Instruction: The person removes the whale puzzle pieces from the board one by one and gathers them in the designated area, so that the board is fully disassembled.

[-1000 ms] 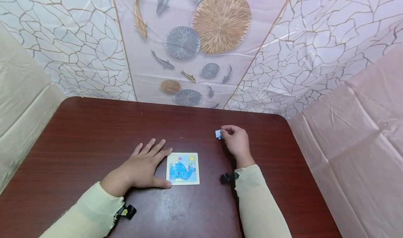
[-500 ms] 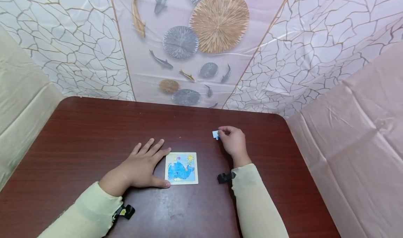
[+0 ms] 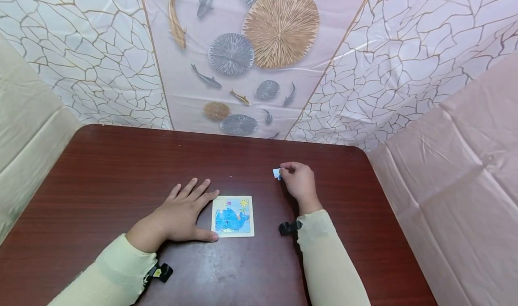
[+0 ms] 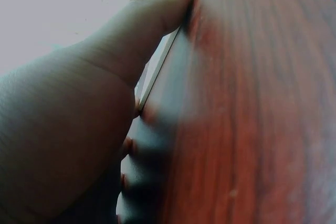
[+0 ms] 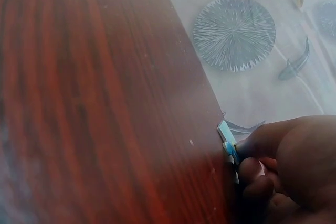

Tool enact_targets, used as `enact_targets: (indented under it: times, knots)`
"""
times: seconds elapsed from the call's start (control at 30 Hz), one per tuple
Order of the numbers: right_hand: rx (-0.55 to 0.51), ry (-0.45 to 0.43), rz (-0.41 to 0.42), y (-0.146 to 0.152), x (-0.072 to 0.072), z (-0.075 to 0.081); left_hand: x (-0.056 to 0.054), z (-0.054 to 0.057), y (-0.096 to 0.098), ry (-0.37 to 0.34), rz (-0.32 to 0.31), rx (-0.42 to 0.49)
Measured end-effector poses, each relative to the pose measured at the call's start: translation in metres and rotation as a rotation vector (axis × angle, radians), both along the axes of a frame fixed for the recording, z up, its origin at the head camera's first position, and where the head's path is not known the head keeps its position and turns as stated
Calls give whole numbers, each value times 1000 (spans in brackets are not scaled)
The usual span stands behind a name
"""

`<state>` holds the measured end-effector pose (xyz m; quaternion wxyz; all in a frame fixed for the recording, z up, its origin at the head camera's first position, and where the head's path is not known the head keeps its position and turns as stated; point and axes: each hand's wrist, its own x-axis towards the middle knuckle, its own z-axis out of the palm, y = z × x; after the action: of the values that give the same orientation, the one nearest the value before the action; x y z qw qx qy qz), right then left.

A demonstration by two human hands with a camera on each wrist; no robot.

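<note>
A small square jigsaw puzzle point(image 3: 232, 217) with a pale frame, a blue whale and a yellow sun lies on the table. My left hand point(image 3: 180, 216) rests flat with fingers spread, its thumb and index fingertip at the puzzle's left corners. In the left wrist view the thumb point(image 4: 152, 17) lies against the thin frame edge point(image 4: 157, 66). Off to the puzzle's upper right, my right hand point(image 3: 300, 182) pinches a light blue puzzle piece point(image 3: 277, 173) between thumb and index finger. The right wrist view shows that piece point(image 5: 229, 140) with a rounded tab, partly hidden by the fingers.
The dark red-brown wooden table point(image 3: 133, 162) has rounded far corners. Patterned cloth point(image 3: 234, 85) hangs behind its far edge, with pale cloth point(image 3: 453, 171) along both sides. A black strap mount point(image 3: 288, 228) sits at the right wrist, another point(image 3: 162, 272) at the left.
The whole head view has shifted very slightly left. Both hands, the puzzle and the pinched piece keep nearly the same places relative to the table.
</note>
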<state>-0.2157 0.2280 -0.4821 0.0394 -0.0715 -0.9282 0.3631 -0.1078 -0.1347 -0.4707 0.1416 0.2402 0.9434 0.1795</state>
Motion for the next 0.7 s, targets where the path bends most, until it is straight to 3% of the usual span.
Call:
enact_targets:
  times: [0.7]
  knots:
    - [13, -9, -19, 0, -2, -1, 0, -2, -1, 3, 2, 4]
